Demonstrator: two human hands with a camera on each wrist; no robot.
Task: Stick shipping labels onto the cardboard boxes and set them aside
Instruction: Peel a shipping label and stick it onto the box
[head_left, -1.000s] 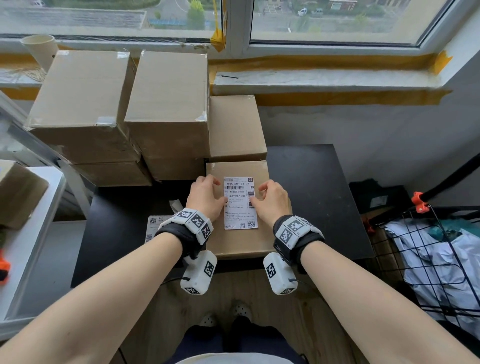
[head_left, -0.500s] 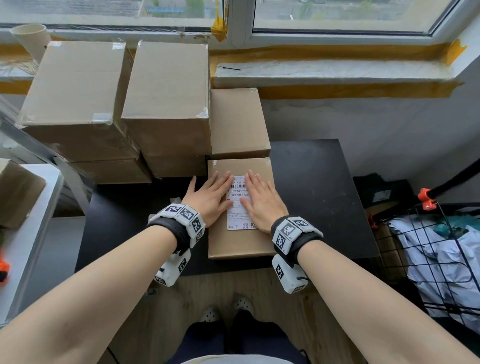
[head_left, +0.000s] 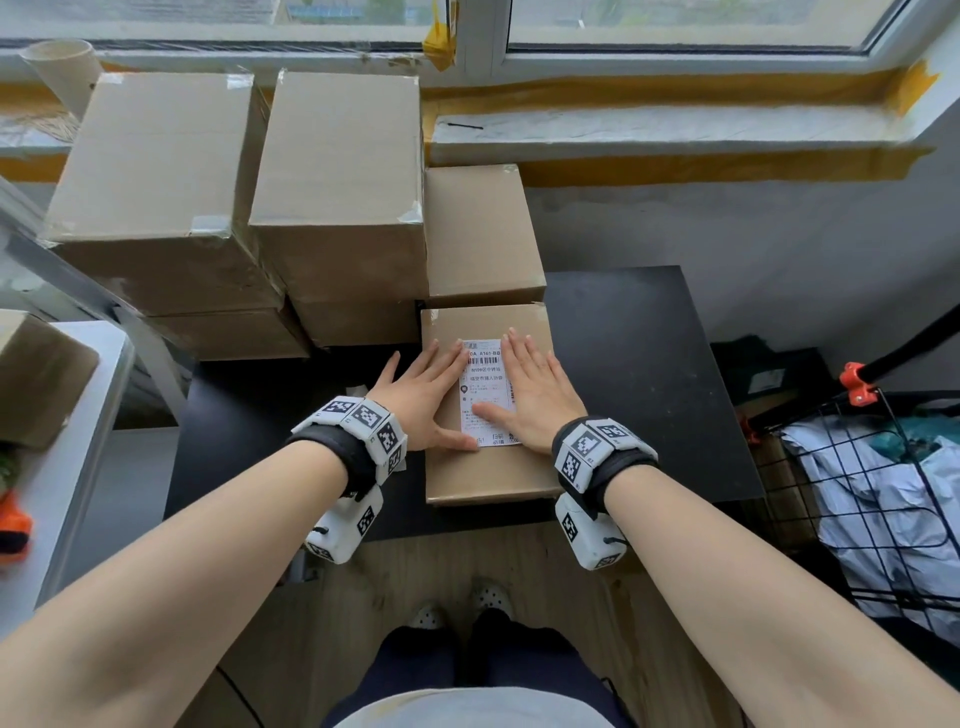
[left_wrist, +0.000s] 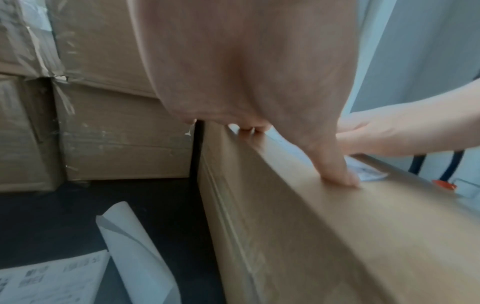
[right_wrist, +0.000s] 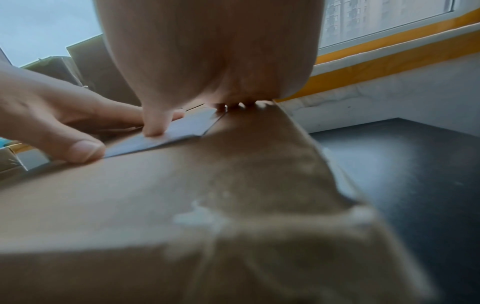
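Observation:
A flat cardboard box (head_left: 488, 475) lies on the black table (head_left: 644, 374) in front of me. A white shipping label (head_left: 485, 395) lies on its top, printed side up. My left hand (head_left: 428, 397) lies flat on the box with straight fingers over the label's left edge. My right hand (head_left: 535, 392) lies flat over the label's right edge, thumb across its lower part. In the left wrist view my left thumb (left_wrist: 335, 170) presses the box top (left_wrist: 363, 236) beside the label corner (left_wrist: 366, 174). The right wrist view shows my right thumb (right_wrist: 155, 127) on the label (right_wrist: 166, 137).
Several larger taped cardboard boxes (head_left: 337, 182) stand stacked at the table's back left, one smaller box (head_left: 478, 234) right behind mine. More labels (left_wrist: 46, 277) and a curled backing sheet (left_wrist: 135, 246) lie left of the box. A wire basket (head_left: 883, 499) holding bags stands at right.
A second ago my curled fingers held the label by its edges. Both hands have since flattened with fingers straight, and they now press further apart along the label's sides.

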